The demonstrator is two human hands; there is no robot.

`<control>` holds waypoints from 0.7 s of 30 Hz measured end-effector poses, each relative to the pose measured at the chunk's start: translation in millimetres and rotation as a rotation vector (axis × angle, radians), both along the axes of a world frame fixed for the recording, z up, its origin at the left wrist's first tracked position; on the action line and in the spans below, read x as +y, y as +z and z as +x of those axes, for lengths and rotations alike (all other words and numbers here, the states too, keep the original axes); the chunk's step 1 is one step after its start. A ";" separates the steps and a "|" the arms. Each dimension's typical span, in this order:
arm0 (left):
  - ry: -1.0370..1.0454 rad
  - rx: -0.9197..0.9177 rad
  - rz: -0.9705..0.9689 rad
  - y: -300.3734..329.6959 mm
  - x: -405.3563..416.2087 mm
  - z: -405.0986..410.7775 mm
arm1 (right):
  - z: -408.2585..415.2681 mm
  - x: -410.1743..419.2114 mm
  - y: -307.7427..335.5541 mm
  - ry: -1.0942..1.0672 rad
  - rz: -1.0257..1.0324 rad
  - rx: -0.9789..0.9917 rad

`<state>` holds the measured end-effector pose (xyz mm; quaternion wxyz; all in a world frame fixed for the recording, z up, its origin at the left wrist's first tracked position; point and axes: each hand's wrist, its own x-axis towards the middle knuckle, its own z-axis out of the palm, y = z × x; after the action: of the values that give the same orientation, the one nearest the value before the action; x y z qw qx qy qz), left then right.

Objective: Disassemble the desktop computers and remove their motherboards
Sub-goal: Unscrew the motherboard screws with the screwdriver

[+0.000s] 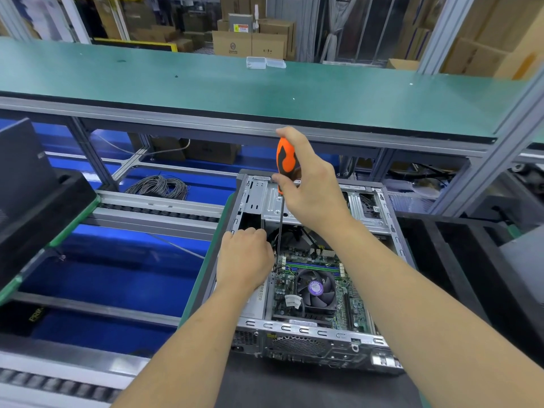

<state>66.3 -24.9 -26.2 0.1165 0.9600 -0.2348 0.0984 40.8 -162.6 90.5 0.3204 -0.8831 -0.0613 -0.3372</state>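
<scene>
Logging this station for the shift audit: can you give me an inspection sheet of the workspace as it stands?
Surface: dark mat under the case.
Job's things: open desktop case, motherboard still in, CPU fan on it.
Clutter: clear plastic box on the green shelf.
Hands: right hand grips orange screwdriver; left hand rests inside the case.
Cables: grey coil behind.
Surroundings: cardboard boxes.

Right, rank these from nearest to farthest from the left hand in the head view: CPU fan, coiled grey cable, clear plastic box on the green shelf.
From the left hand:
1. CPU fan: just to its right, inside the open case.
2. Coiled grey cable: up and left, on the blue surface beyond the case.
3. Clear plastic box: far back on the green shelf.
</scene>
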 end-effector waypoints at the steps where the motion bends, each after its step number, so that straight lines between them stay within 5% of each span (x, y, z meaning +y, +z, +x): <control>1: -0.001 -0.001 -0.003 0.1 0.0 -0.1 | -0.2 0.6 -0.5 0.003 0.003 0.003; 21: -0.003 0.015 -0.010 0.0 -0.3 -0.1 | -1.2 -2.7 -8.1 -0.029 0.019 0.038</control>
<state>66.2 -25.2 -26.2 0.1232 0.9598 -0.2348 0.0924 39.6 -165.4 82.4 0.3249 -0.8871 -0.0393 -0.3255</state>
